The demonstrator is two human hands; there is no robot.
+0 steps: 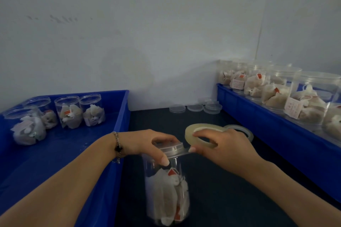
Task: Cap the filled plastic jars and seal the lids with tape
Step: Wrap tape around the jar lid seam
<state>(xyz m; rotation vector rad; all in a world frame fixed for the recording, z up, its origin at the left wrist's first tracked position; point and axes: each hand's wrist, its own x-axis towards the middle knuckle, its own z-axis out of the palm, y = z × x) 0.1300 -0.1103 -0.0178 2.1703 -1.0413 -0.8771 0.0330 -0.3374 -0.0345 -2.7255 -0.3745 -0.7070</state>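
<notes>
A clear plastic jar (167, 190) filled with tea bags stands on the dark table in front of me, its clear lid (171, 148) on top. My left hand (147, 143) grips the lid and jar neck from the left. My right hand (219, 145) holds a roll of clear tape (201, 131) just right of the lid, thumb pressing a strip of tape against the lid's rim. A second tape roll (241, 131) lies behind my right hand.
A blue tray (118, 116) on the left holds several open filled jars (70, 112). A blue tray (258, 114) on the right holds several capped jars (276, 86). Loose clear lids (195, 108) lie at the back of the dark table, by the white wall.
</notes>
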